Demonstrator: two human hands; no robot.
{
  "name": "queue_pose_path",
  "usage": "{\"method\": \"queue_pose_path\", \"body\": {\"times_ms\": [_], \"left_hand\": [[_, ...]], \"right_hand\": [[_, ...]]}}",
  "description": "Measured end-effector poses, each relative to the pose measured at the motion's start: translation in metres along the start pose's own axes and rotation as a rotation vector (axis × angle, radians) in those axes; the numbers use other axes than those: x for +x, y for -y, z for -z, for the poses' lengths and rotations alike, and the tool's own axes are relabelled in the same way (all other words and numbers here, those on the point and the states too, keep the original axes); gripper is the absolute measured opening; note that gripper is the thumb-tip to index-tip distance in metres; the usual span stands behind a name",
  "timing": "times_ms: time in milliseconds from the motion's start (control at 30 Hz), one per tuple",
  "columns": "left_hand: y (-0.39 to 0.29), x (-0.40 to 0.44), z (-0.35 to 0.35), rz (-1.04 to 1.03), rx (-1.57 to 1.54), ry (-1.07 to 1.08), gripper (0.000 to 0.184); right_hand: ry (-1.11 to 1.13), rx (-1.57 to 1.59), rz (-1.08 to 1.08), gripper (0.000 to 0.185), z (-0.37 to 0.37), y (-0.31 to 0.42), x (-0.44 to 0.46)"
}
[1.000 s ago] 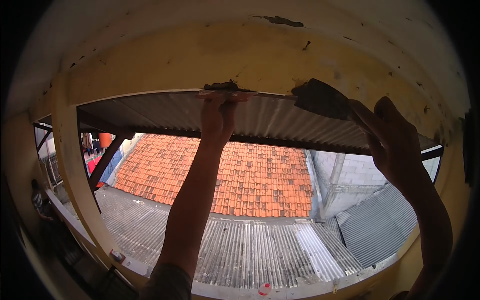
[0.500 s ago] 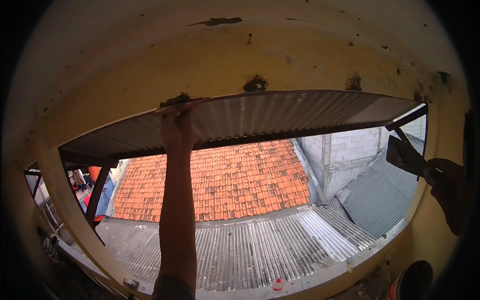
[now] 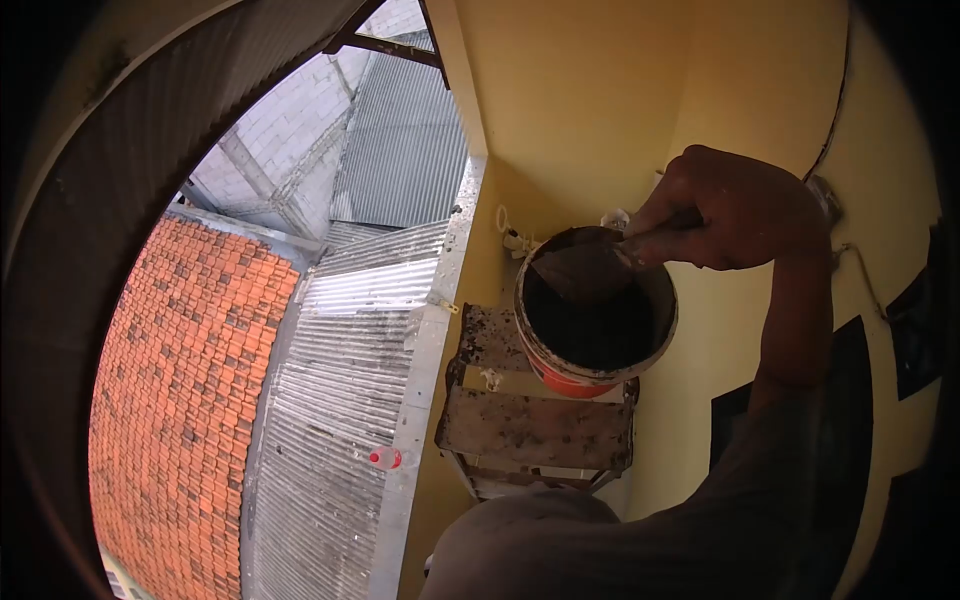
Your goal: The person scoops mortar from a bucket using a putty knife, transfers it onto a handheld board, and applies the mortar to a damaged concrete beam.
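Note:
My right hand (image 3: 725,210) is closed around the handle of a trowel (image 3: 578,272). The trowel's flat blade reaches over the mouth of a bucket (image 3: 568,380), apparently dipping below its rim. Dark grey material, like wet mortar (image 3: 600,332), lies inside the bucket. The bucket is reddish outside, with a crusted pale rim, and stands on a stained stepped stand (image 3: 540,425) beside the yellow wall. My left hand is out of view.
A window ledge (image 3: 415,400) runs along the opening, with a red-capped clear bottle (image 3: 385,458) on it. Outside lie corrugated roofing (image 3: 325,480) and an orange tiled roof (image 3: 185,380). A cable (image 3: 835,110) hangs on the right wall.
The view has swung right and down to the bucket. My right hand has brought the trowel from the wall side over the bucket. My left arm, raised to the beam before, has left view.

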State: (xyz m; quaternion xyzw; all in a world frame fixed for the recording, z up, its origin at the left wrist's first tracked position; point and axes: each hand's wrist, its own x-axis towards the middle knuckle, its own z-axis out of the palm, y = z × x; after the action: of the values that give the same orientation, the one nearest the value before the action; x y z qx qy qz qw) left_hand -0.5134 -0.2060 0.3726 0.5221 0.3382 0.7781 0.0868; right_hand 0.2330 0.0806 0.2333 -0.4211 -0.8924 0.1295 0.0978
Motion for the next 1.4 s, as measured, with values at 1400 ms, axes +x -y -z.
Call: {"method": "queue_pose_path", "body": {"times_ms": [1400], "left_hand": [[0.056,0.081,-0.081,0.179,0.221,0.045,0.03]], "right_hand": [[0.758,0.213,-0.081,0.022,-0.102,-0.045,0.089]]}}
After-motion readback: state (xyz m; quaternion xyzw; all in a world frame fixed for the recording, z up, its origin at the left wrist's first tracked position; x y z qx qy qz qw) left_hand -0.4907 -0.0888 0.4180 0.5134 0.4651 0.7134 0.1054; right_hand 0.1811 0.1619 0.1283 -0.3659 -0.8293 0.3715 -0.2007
